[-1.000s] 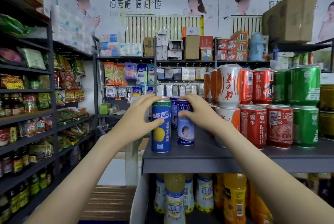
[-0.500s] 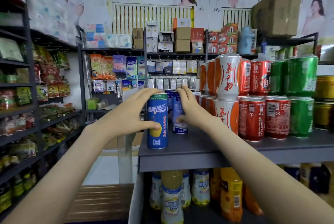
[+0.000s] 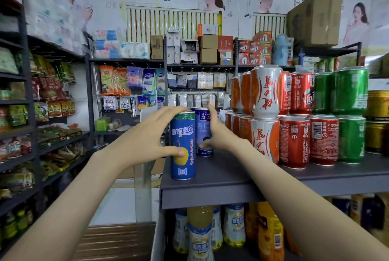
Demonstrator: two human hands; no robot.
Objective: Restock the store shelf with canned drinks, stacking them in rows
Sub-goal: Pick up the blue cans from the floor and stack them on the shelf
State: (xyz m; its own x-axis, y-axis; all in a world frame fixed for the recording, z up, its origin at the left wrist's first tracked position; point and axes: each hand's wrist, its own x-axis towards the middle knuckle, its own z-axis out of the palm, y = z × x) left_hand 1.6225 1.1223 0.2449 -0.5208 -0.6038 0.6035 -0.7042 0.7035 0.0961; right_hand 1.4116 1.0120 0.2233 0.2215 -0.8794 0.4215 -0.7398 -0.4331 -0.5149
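A tall blue can with a yellow fruit picture [image 3: 183,168] stands upright near the front left corner of the grey shelf [image 3: 231,180]. My left hand [image 3: 147,140] grips it, fingers over the top and thumb on its front. Just behind it stands a second blue can with white lettering [image 3: 202,128], and my right hand [image 3: 219,134] holds that one from the right side, thumb low on its front. More blue cans sit behind, mostly hidden.
To the right on the same shelf stand two-high stacks of orange-and-white cans [image 3: 265,113], red cans [image 3: 301,117], green cans [image 3: 349,113] and gold cans [image 3: 379,119]. Bottled drinks [image 3: 200,237] fill the shelf below. Snack racks [image 3: 42,113] line the aisle at left.
The second blue can has slid farther back on the shelf under my right hand. The front can stays at the shelf's left corner in my left hand.
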